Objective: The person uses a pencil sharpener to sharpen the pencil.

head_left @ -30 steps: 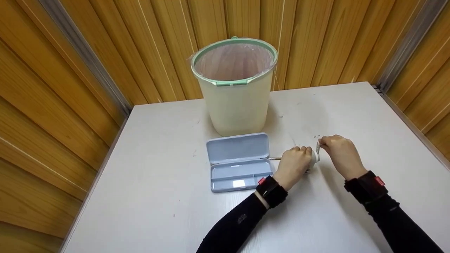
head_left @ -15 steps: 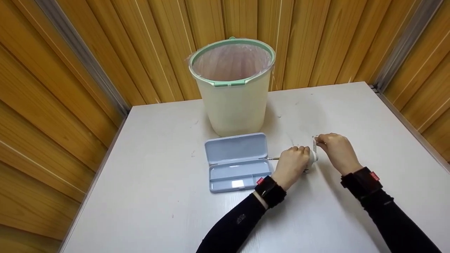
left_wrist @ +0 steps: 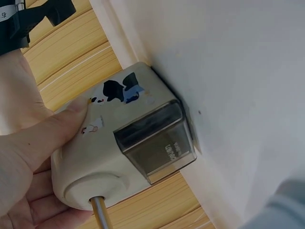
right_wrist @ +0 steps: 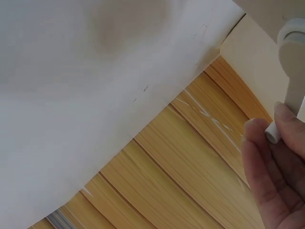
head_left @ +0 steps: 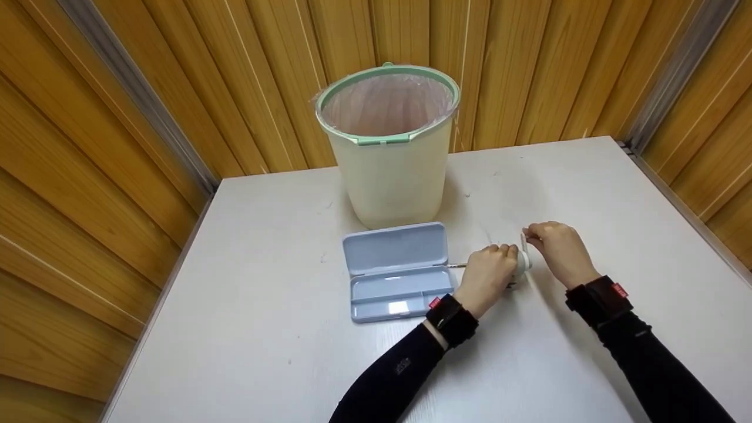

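Note:
My left hand point(head_left: 487, 276) grips a white crank pencil sharpener point(left_wrist: 102, 152) with small cartoon prints and a dark, see-through shavings drawer point(left_wrist: 159, 148). From the sharpener's round front a pencil point(left_wrist: 101, 213) sticks out; in the head view it points left toward the pencil case. On the other side, the right hand point(head_left: 561, 249) pinches the small knob point(right_wrist: 272, 133) at the end of the white crank arm point(right_wrist: 296, 93) between thumb and fingers. The palm of the left hand hides most of the sharpener in the head view.
A light blue pencil case point(head_left: 396, 249) lies with its lid up, just left of the left hand. Behind it stands a cream bin point(head_left: 390, 182) with a green rim and plastic liner. Wood-patterned walls point(head_left: 517, 70) border the white table point(head_left: 247, 282).
My right hand has shifted slightly left and away with the crank knob, and the crank arm has changed its tilt. The left hand and the sharpener stay nearly in place.

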Demonstrator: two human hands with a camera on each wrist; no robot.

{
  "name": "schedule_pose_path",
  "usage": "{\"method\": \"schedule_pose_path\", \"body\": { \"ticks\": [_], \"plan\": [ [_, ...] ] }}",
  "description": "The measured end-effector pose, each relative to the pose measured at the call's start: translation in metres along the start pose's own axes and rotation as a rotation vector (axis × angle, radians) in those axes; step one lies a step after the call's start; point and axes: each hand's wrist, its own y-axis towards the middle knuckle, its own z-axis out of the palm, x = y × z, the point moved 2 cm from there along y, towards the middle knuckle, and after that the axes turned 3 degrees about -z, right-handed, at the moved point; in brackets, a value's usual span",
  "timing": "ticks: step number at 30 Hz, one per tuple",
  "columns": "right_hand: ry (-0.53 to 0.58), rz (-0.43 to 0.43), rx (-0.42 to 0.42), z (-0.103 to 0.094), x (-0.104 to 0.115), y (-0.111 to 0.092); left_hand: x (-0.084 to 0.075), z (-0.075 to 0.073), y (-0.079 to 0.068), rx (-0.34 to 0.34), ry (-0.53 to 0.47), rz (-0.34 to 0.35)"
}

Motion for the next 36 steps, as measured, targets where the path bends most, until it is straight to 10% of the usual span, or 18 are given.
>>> {"method": "schedule_pose_path", "body": {
  "ticks": [36],
  "plan": [
    [0.128,0.062,0.194,0.019,-0.020,0.001,0.000,0.001,-0.001,-0.027,0.021,-0.003]
  ]
}}
